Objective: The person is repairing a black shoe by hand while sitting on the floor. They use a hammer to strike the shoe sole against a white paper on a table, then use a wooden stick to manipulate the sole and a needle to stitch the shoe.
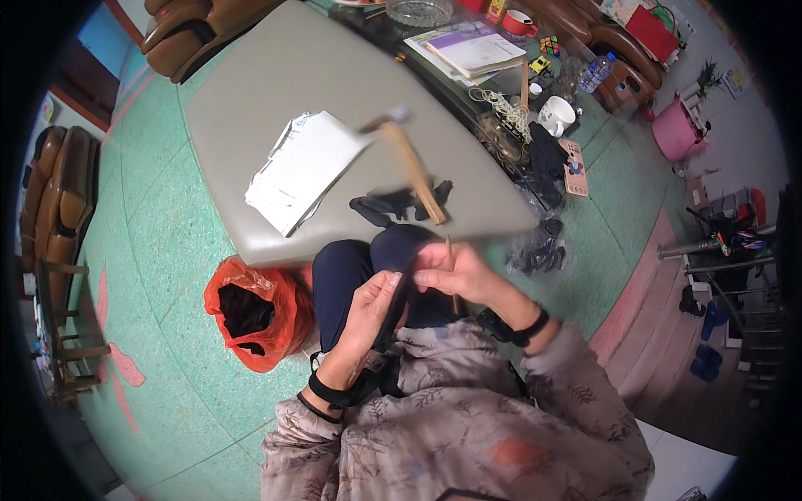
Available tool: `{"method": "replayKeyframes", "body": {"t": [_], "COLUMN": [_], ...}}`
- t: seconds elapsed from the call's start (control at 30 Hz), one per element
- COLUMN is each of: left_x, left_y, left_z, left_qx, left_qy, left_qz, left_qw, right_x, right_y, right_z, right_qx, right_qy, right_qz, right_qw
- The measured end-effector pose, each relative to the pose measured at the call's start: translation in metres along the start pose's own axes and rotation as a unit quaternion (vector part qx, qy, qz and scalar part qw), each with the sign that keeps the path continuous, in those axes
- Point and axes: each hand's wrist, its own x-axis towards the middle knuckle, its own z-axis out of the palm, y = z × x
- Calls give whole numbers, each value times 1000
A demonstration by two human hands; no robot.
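Above my lap, my left hand (368, 311) pinches a dark strip of fabric (396, 311) between thumb and fingers. My right hand (459, 275) grips the same fabric and has a thin wooden stick (453, 297) in its fingers, pointing down past the palm. In front of my knees, a hammer (413, 171) with a pale wooden handle lies on the grey padded surface (242, 108), over or beside some black fabric pieces (374, 206). To their left is a worn white stack of sheets (301, 171).
An orange plastic bag (292, 321) of dark cloth stands by my left leg. A cluttered dark table (451, 96) holds papers, mugs and a bottle. Brown sofas (58, 192) stand around the green floor (150, 292). Steps (639, 351) and metal rails are at the right.
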Motion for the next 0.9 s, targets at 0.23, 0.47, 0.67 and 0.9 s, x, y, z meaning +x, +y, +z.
{"method": "replayKeyframes", "body": {"t": [0.23, 0.47, 0.67, 0.9], "left_x": [-1, -6, 0, 2], "left_y": [12, 8, 6, 26], "left_z": [2, 0, 11, -13], "left_qx": [-219, -269, -43, -135], "left_qy": [-16, 6, 195, 86], "left_qz": [-28, 2, 117, -153], "left_qw": [975, 963, 973, 975], "right_x": [1, -14, -5, -8], "right_y": [22, 26, 25, 14], "right_z": [2, 18, 18, -1], "right_qx": [53, -273, -215, -538], "right_qy": [56, 85, 153, 46], "right_qz": [-78, -214, -154, -377], "right_qw": [994, 934, 952, 752]}}
